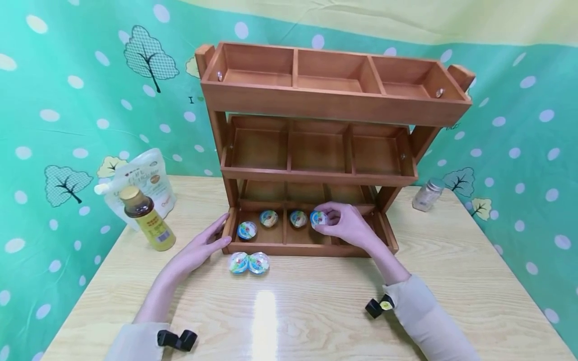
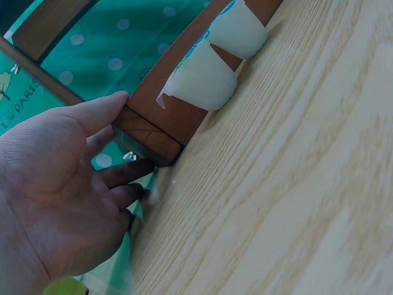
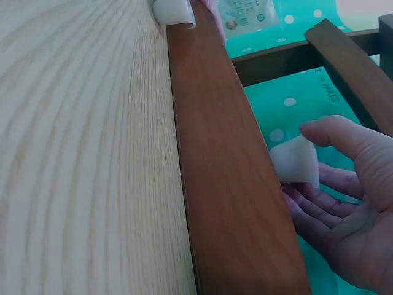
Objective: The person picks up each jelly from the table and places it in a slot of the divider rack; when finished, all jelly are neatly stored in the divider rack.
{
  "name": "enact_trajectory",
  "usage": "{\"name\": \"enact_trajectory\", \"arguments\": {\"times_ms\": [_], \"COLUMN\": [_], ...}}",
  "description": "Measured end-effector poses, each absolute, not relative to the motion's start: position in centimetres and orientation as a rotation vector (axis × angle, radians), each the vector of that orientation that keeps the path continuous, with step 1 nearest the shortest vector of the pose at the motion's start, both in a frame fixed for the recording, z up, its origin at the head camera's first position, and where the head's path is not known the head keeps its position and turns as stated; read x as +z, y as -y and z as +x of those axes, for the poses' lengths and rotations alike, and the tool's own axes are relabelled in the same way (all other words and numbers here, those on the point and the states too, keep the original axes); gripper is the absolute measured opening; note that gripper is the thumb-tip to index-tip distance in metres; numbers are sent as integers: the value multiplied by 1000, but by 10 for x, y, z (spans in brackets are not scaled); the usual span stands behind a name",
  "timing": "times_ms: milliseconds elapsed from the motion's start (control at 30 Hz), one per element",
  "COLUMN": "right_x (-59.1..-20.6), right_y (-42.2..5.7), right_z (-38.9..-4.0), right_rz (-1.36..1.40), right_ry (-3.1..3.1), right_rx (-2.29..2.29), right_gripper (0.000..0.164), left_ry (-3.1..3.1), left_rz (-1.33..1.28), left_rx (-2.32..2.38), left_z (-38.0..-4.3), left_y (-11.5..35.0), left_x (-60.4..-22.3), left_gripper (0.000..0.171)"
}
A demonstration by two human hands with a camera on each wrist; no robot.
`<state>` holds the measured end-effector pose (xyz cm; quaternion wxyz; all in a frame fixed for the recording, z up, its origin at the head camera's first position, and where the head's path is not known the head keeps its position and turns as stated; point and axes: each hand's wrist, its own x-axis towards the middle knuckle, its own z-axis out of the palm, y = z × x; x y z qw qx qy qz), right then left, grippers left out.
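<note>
My right hand [image 1: 347,225] pinches a small jelly cup [image 1: 318,219] with a blue printed lid, in the middle compartment of the rack's bottom tier. In the right wrist view, thumb and fingers are around the white cup [image 3: 296,161]. Another jelly cup [image 1: 298,218] stands to its left. In the left compartment are two more, a blue-lidded cup [image 1: 247,230] and a paler-lidded cup [image 1: 269,218]. My left hand [image 1: 197,253] rests at the tier's left end, its thumb touching the wooden corner [image 2: 150,132]. Two joined cups [image 1: 249,262] sit on the table before the rack.
The brown wooden rack [image 1: 334,106] has three tiers with dividers. On the left stand a brown-and-yellow bottle [image 1: 155,228] and a white pouch [image 1: 151,175]. A clear jar [image 1: 428,194] with a grey lid is on the right. A patterned teal cloth [image 1: 90,135] hangs behind.
</note>
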<state>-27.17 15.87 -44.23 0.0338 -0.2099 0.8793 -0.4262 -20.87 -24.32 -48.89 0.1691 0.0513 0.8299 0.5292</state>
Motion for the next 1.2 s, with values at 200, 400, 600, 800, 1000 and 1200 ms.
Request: {"name": "enact_trajectory", "arguments": {"times_ms": [200, 400, 600, 800, 1000, 1200], "right_x": [-448, -452, -453, -455, -456, -455], "right_y": [-159, -157, -154, -152, -151, -153], "right_z": [-272, -268, -267, -267, -268, -268], "right_rz": [-711, -777, -895, -925, -905, -961], "right_ry": [-2767, -2833, -2904, -2926, -2896, -2889], "right_rx": [-1167, -1056, -932, -866, -844, -769], "right_gripper": [42, 42, 41, 51, 53, 52], "left_ry": [-2348, -2345, -2342, -2344, -2348, -2356], "left_rz": [146, 150, 146, 147, 139, 151], "left_rx": [1528, 1522, 1523, 1517, 1511, 1511], "left_z": [-209, -208, -208, -208, -208, -208], "left_y": [243, 243, 243, 243, 243, 243], "left_x": [-488, -488, -487, -488, -489, -489], "left_gripper": [76, 75, 76, 77, 77, 77]}}
